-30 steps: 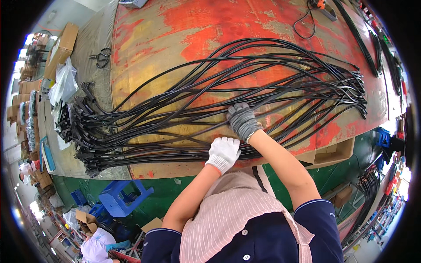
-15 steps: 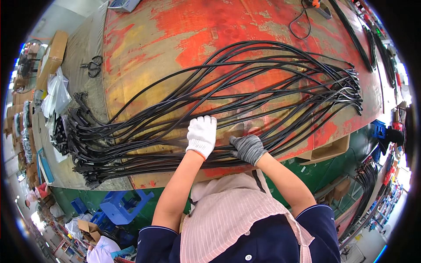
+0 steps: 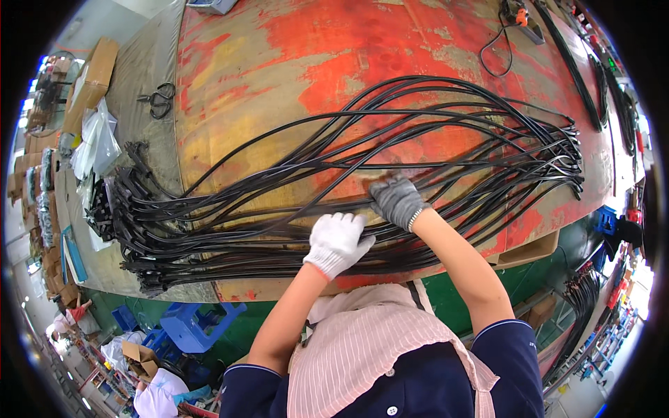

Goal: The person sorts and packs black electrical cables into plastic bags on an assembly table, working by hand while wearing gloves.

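A long, loose bundle of black cables [image 3: 279,240] lies across the worktable, bowed apart in the middle and gathered at both ends. Dark connectors [image 3: 122,209] crowd its left end; more cable ends [image 3: 573,157] are bunched at the right. My left hand [image 3: 339,242], in a white knitted glove, is closed over several cables in the near middle of the bundle, thumb toward the right. A little farther away and to the right, my right hand [image 3: 397,200], in a grey glove, curls round some cables; its fingertips are partly hidden and slightly blurred.
Black-handled scissors [image 3: 160,101] lie at the table's far left, near clear plastic bags [image 3: 97,139] and a cardboard box [image 3: 92,80]. An orange-and-black tool with a cord [image 3: 519,17] rests at the far right. Below the near edge stands a blue plastic stool [image 3: 195,324].
My left hand has moved nearer and slightly right. My right hand has shifted away from me, up across the cables. The middle cables have shifted, and the whole view has tilted slightly.
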Demonstrator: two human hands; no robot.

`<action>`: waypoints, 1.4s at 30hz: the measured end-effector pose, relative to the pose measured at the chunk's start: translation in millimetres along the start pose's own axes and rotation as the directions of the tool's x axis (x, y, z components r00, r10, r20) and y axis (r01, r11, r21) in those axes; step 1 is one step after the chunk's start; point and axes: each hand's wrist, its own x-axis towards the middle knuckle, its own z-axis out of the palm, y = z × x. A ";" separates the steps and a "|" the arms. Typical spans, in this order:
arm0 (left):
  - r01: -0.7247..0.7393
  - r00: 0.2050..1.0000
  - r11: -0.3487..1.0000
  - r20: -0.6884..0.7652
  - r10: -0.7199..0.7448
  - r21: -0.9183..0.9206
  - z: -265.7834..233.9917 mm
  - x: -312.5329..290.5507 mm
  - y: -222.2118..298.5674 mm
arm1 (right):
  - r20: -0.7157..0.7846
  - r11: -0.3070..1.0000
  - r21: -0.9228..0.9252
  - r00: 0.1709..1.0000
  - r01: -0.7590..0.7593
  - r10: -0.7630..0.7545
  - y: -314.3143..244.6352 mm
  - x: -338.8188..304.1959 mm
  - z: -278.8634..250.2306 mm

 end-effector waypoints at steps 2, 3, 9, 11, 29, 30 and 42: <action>-0.012 0.975 0.996 -0.222 -0.008 -0.084 -22.6 -3.1 -9.6 | 0.102 0.995 0.103 0.995 -0.009 -0.002 -5.2 -13.8 3.4; -0.015 0.953 0.996 -0.304 -0.014 -0.093 -30.3 -0.4 -17.5 | 0.060 0.993 0.114 0.998 -0.005 -0.002 -6.3 -20.3 4.7; 0.031 0.892 0.992 -0.450 0.027 0.122 -32.1 29.2 -50.0 | -0.060 0.991 0.130 0.998 -0.017 0.024 -4.7 -27.9 14.8; 0.023 0.923 0.983 -0.381 0.048 0.180 -30.1 44.8 -49.3 | -0.043 0.989 0.145 0.999 -0.022 0.028 -3.9 -26.5 14.3; 0.040 0.999 0.961 -0.044 -0.029 0.275 22.1 52.8 -37.0 | -0.421 0.997 -0.079 0.907 -0.006 -0.028 -0.1 59.3 -31.1; 0.040 0.997 0.968 -0.070 -0.023 0.248 22.1 49.7 -38.6 | -0.296 0.997 -0.079 0.955 -0.021 -0.003 0.1 62.1 -31.9; 0.226 0.930 0.939 -0.343 -0.129 0.260 -12.3 94.4 -110.6 | -0.074 0.972 0.211 0.993 0.108 -0.094 -6.5 32.8 -29.4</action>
